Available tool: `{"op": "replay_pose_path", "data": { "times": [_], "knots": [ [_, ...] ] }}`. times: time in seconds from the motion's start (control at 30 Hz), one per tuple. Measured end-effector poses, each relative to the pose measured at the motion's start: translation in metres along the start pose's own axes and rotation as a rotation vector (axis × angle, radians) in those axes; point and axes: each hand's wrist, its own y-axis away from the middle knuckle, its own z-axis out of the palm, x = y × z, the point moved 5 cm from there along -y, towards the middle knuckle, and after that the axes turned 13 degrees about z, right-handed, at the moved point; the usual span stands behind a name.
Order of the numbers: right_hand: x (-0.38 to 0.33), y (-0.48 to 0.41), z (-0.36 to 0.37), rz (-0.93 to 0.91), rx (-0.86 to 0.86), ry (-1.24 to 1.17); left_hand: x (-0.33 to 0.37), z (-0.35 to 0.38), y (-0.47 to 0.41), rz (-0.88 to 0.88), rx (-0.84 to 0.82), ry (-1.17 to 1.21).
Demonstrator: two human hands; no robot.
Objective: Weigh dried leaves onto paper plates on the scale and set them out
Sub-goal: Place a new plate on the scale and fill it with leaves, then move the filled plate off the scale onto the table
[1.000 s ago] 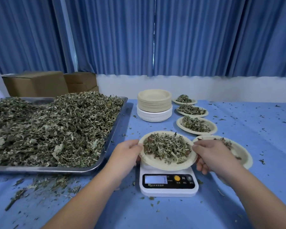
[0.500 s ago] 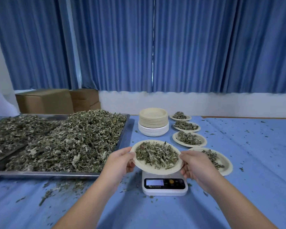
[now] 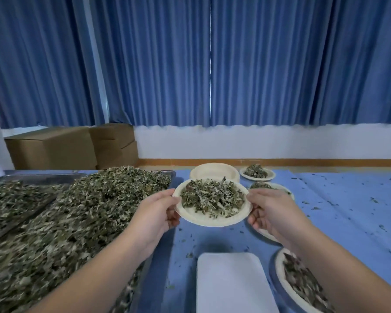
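Two hands are holding one plate (image 3: 203,220) of dried leaves (image 3: 212,198) in the air above the blue tabletop (image 3: 348,211), lifted off the scale (image 3: 233,283) and beyond it. The left hand (image 3: 155,211) is gripping the plate's left rim, thumb lying on top and fingers (image 3: 173,219) curling underneath. The right hand (image 3: 271,211) is gripping the right rim the same way. The plate is sitting roughly level, with its leaves heaping in the middle.

The scale is lying near the bottom edge, between the forearms, showing only its white platform. Its display is falling outside the frame, so no reading or label can be made out.

On the left, a metal tray (image 3: 169,173) is carrying a big heap (image 3: 77,222) of loose leaves. Just behind the held plate, a stack (image 3: 215,171) of empty plates is standing. Four filled plates are running down the right side:
- The farthest (image 3: 257,172) is sitting beside the stack.
- The second (image 3: 282,188) is peeking out behind the right hand.
- The third (image 3: 265,234) is hiding mostly under the right wrist.
- The nearest (image 3: 280,279) is lying just right of the scale, cut off by the frame.

Leaf crumbs are dotting the tabletop. Plain brown boxes (image 3: 52,147) are standing behind the tray, with no print readable on them, and blue curtains (image 3: 257,64) are hanging above.
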Motion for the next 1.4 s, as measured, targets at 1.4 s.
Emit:
{"op": "replay_pose_path", "data": {
  "times": [1.4],
  "knots": [
    [-0.018,-0.363,-0.026,0.682,0.286,-0.303,-0.049,0.070,-0.334,-0.384,0.244,-0.205]
  ]
}}
